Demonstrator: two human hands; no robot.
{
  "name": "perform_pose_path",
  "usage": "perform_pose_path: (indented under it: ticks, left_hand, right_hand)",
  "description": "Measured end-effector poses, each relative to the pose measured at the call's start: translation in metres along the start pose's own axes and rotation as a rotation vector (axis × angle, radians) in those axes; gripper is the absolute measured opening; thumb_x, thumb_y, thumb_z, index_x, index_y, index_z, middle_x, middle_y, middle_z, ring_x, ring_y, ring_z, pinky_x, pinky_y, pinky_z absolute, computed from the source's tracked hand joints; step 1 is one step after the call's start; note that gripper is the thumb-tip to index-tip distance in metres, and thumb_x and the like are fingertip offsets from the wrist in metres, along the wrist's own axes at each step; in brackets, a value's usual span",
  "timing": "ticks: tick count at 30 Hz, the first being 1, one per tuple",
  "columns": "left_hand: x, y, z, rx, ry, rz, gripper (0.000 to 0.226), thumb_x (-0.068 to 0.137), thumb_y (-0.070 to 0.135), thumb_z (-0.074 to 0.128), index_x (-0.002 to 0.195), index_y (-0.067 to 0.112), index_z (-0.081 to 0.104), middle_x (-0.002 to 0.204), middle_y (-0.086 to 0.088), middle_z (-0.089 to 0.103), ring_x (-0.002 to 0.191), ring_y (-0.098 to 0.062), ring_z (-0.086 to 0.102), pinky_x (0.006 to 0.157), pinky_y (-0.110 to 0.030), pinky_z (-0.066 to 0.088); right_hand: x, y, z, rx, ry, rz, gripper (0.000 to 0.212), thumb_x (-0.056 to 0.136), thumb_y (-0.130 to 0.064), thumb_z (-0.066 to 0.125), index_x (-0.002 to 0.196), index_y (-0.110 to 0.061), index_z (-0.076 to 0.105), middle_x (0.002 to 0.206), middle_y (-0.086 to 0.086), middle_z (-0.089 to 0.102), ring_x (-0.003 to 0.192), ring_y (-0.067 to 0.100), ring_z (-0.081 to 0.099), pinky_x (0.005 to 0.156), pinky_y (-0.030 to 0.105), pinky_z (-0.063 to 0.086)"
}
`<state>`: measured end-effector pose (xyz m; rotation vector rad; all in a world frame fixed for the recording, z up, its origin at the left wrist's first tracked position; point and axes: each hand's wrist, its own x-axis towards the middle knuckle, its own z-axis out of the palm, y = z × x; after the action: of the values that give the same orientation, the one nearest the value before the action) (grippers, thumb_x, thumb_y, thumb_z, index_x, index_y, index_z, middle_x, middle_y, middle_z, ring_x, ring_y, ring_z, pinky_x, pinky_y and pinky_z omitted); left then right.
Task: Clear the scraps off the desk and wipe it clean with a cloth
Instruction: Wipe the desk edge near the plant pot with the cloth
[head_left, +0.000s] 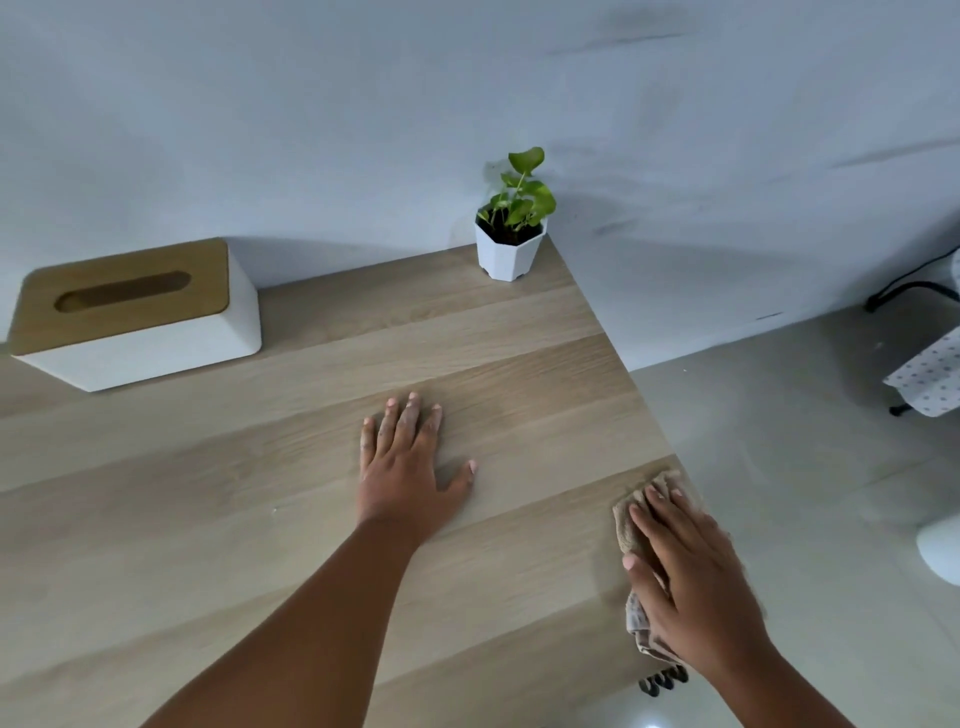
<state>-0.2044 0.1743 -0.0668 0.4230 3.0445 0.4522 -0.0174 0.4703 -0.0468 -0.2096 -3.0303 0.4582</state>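
Note:
The light wooden desk (260, 467) fills the lower left of the view. My left hand (405, 462) lies flat on it, palm down, fingers spread, holding nothing. My right hand (691, 577) presses a beige cloth (631, 525) onto the desk's right edge, fingers laid over it; part of the cloth hangs over the edge below my palm. No scraps show on the wood, only a tiny pale speck (274, 510) left of my left forearm.
A white tissue box with a wooden lid (135, 312) stands at the back left. A small potted plant in a white pot (511, 228) sits at the desk's far right corner against the wall. Grey floor lies to the right, with a black-legged stand and dotted fabric (930, 374).

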Motion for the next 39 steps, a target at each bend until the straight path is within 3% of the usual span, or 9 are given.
perform_pose_path:
  ticks: [5, 10, 15, 21, 24, 27, 31, 36, 39]
  left_hand:
    - [-0.015, -0.047, -0.015, 0.023, -0.012, 0.075, 0.083, 0.090, 0.076, 0.041, 0.157, 0.027, 0.039, 0.170, 0.000, 0.026, 0.160, -0.021, 0.012, 0.130, -0.046, 0.010]
    - [-0.022, -0.114, -0.042, 0.058, -0.011, -0.018, 0.087, 0.086, 0.075, 0.042, 0.156, 0.024, 0.042, 0.169, -0.003, 0.028, 0.159, -0.023, 0.015, 0.129, -0.051, 0.013]
    - [-0.013, -0.160, -0.060, 0.054, -0.016, -0.054, 0.090, 0.086, 0.076, 0.037, 0.157, 0.021, 0.041, 0.169, -0.005, 0.027, 0.159, -0.023, 0.013, 0.129, -0.051, 0.011]
    - [-0.012, -0.173, -0.052, 0.044, 0.036, -0.027, 0.085, 0.085, 0.071, 0.045, 0.153, 0.019, 0.048, 0.166, -0.004, 0.035, 0.157, -0.025, 0.024, 0.125, -0.054, 0.021]
    - [-0.010, -0.178, -0.049, 0.056, 0.050, -0.007, 0.088, 0.088, 0.077, 0.039, 0.155, 0.021, 0.045, 0.167, -0.003, 0.033, 0.158, -0.022, 0.021, 0.126, -0.052, 0.020]
    - [-0.009, -0.180, -0.049, 0.062, 0.059, 0.010, 0.089, 0.088, 0.079, 0.036, 0.155, 0.021, 0.045, 0.167, -0.003, 0.033, 0.158, -0.022, 0.022, 0.126, -0.052, 0.020]
    - [-0.007, -0.180, -0.051, 0.059, 0.057, 0.013, 0.090, 0.083, 0.078, 0.045, 0.154, 0.022, 0.047, 0.167, -0.001, 0.032, 0.156, -0.024, 0.026, 0.123, -0.055, 0.025]
    - [-0.005, -0.175, -0.053, 0.066, 0.063, 0.007, 0.092, 0.083, 0.081, 0.040, 0.149, 0.017, 0.054, 0.164, -0.005, 0.038, 0.153, -0.027, 0.034, 0.121, -0.056, 0.030]
    - [-0.003, -0.169, -0.059, 0.067, 0.058, 0.000, 0.093, 0.084, 0.082, 0.037, 0.145, 0.016, 0.059, 0.161, -0.006, 0.043, 0.150, -0.028, 0.038, 0.118, -0.057, 0.033]
  right_hand:
    - [0.029, -0.046, 0.000, 0.122, 0.127, 0.093, 0.057, 0.089, -0.054, 0.054, 0.123, -0.013, 0.072, 0.140, 0.006, 0.063, 0.137, 0.029, 0.052, 0.113, 0.056, 0.041]
    - [0.080, -0.097, 0.009, 0.453, 0.156, 0.203, 0.056, 0.088, -0.038, 0.078, 0.138, -0.021, 0.059, 0.143, -0.004, 0.058, 0.135, 0.016, 0.053, 0.112, 0.043, 0.046]
    - [0.146, -0.130, 0.012, 0.677, 0.166, 0.341, 0.069, 0.081, -0.045, 0.082, 0.142, -0.029, 0.053, 0.145, -0.009, 0.054, 0.136, 0.008, 0.050, 0.115, 0.040, 0.043]
    - [0.227, -0.135, 0.013, 0.766, 0.175, 0.382, 0.095, 0.074, -0.057, 0.084, 0.153, -0.031, 0.038, 0.157, -0.006, 0.041, 0.139, 0.007, 0.043, 0.114, 0.032, 0.039]
    - [0.264, -0.132, 0.017, 0.862, 0.188, 0.396, 0.108, 0.067, -0.062, 0.085, 0.155, -0.031, 0.033, 0.160, -0.008, 0.038, 0.141, 0.005, 0.041, 0.113, 0.030, 0.039]
    - [0.297, -0.125, 0.025, 0.945, 0.196, 0.390, 0.118, 0.065, -0.055, 0.091, 0.159, -0.030, 0.025, 0.164, -0.004, 0.032, 0.146, 0.010, 0.039, 0.113, 0.029, 0.038]
    - [0.332, -0.110, 0.040, 0.973, 0.244, 0.376, 0.122, 0.063, -0.045, 0.096, 0.158, -0.033, 0.021, 0.164, -0.005, 0.031, 0.144, 0.009, 0.040, 0.101, 0.013, 0.033]
    - [0.367, -0.093, 0.053, 0.977, 0.277, 0.355, 0.122, 0.060, -0.044, 0.097, 0.157, -0.030, 0.024, 0.161, -0.006, 0.036, 0.142, 0.008, 0.042, 0.107, 0.016, 0.032]
    - [0.382, -0.090, 0.056, 1.016, 0.309, 0.315, 0.111, 0.059, -0.038, 0.098, 0.152, -0.030, 0.036, 0.152, -0.013, 0.048, 0.136, -0.003, 0.047, 0.102, 0.005, 0.035]
